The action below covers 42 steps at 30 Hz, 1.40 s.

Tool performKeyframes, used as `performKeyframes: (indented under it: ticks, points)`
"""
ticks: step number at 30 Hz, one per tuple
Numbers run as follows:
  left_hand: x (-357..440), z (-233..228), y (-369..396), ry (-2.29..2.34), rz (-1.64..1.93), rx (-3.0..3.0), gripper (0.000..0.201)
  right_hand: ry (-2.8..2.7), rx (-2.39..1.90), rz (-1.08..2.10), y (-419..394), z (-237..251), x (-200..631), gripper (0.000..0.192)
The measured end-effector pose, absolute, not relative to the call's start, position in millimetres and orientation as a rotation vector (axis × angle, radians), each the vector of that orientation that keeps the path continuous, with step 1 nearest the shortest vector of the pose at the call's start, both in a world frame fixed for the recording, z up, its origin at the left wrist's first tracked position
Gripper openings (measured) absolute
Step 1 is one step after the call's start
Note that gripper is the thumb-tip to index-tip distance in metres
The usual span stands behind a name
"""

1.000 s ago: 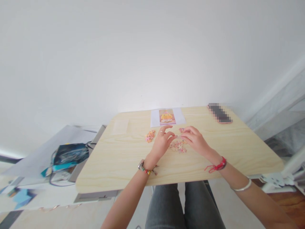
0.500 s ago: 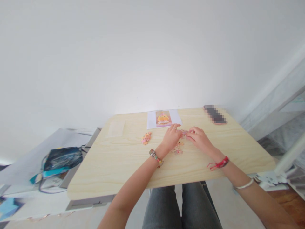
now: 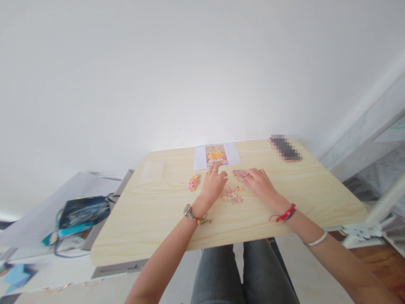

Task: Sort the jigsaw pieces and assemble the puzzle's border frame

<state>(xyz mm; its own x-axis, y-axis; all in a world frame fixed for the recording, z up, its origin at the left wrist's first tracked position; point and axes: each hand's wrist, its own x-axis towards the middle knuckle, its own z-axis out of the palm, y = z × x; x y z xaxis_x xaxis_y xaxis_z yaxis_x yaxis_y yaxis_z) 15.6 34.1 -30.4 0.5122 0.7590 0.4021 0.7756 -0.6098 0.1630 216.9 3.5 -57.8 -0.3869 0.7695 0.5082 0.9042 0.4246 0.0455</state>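
Small pink and orange jigsaw puzzle pieces lie in three groups on the table. My left hand (image 3: 214, 182) hovers between the orange-pink pile (image 3: 193, 183) and the middle pile (image 3: 232, 194), just below the printed picture (image 3: 216, 156). Its thumb and forefinger are apart, and nothing shows between them. My right hand (image 3: 262, 185) rests at the right edge of the far pile (image 3: 239, 174). Its fingers are bent together on the puzzle pieces there; the exact piece under the fingertips is hidden.
The pale wooden table (image 3: 152, 228) stands against a white wall. A phone (image 3: 285, 148), blurred out, lies at the back right. A translucent sheet (image 3: 152, 171) lies at the left. Beside the table, a dark bag (image 3: 84, 211) sits on a lower surface.
My left hand has moved left, away from the far pile and my right hand, uncovering more of the middle pile. My right hand stays by the far pile.
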Motion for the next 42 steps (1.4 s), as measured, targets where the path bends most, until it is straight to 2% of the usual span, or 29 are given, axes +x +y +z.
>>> performKeyframes:
  ticks: [4, 10, 13, 21, 30, 37, 42]
  points:
    - [-2.1, -31.6, 27.7, -1.348, -0.796, -2.689, 0.008, -2.243, -1.386, -0.38, -4.8, -50.8, 213.1, 0.019]
    - [-18.6, -38.9, 19.8, -1.389, -0.818, -2.73, 0.013, -2.32, -1.179, 0.064, -12.2, -40.9, 203.5, 0.011]
    - [-22.5, -41.9, 17.7, -1.421, -0.817, -2.758, 0.012, -2.372, -1.17, 0.169, -6.3, -41.3, 197.9, 0.009]
    - [-22.6, -43.1, 16.8, -1.42, -0.76, -2.767, 0.01, -2.482, -1.192, 0.149, 9.7, -43.8, 191.2, 0.01]
    - [-1.5, -34.4, 25.3, -1.294, -0.86, -2.852, 0.015, -2.482, -1.133, 0.137, 9.2, -29.0, 192.0, 0.015]
    - [0.5, -30.1, 23.6, -1.158, -0.983, -2.911, 0.008, -2.468, -1.01, 0.167, 6.6, -17.5, 195.5, 0.013]
    - [-3.8, -32.2, 19.0, -1.19, -1.066, -2.883, 0.005, -2.314, -1.081, 0.152, 1.0, -24.1, 192.0, 0.013]
